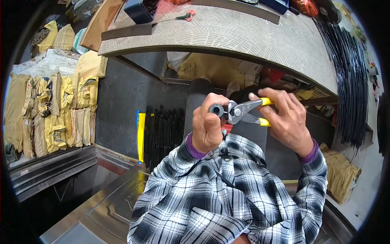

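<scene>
In front of my chest, my left hand point(209, 122) is closed around a dark grey tube-shaped piece point(216, 109), whose round hollow end faces up. My right hand point(288, 120) grips cable cutters point(243, 109) with yellow handle ends. The handles stand apart, with my fingers over the upper one and the lower one near my palm. The metal jaws are right beside the tube's end, close to my left fingers. A thin strand seems to run between tube and jaws; whether the jaws grip it I cannot tell. Something small and red point(227, 128) shows just below the jaws.
Ahead is a worktable point(227, 34) with red-handled scissors point(189, 15) and a dark blue bin point(139, 11). Long black rods point(345, 77) hang over its right end. More black rods point(162, 126) stand left of my legs, by a yellow strip point(141, 137). Wrapped packages point(57, 110) lie far left.
</scene>
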{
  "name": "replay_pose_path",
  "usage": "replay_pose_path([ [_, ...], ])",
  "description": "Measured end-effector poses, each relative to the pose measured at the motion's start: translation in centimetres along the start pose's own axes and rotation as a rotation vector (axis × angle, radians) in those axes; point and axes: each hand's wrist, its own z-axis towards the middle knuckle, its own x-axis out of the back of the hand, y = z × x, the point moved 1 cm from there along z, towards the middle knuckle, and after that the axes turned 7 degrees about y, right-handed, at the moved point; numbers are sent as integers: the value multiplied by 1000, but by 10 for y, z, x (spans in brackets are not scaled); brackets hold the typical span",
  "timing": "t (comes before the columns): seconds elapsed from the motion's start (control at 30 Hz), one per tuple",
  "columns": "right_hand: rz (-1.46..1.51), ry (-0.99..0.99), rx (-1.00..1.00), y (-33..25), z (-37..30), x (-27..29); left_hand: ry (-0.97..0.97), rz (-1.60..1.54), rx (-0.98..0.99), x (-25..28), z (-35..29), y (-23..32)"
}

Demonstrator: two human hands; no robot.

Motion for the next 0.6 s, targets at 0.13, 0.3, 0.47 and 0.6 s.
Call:
replay_pose_path([
  [0.13, -174, -47, 21, -3, 11, 8, 5, 18, 42, -1, 1, 6],
  [0.3, -344, -36, 109, -5, 14, 13, -5, 14, 69, 5, 0, 8],
  [0.47, -238, -179, 182, -5, 25, 31, 53, 66, 7, 1, -6, 12],
  [0.6, 48, -279, 154, 0, 14, 14, 72, 66, -4, 3, -12, 5],
])
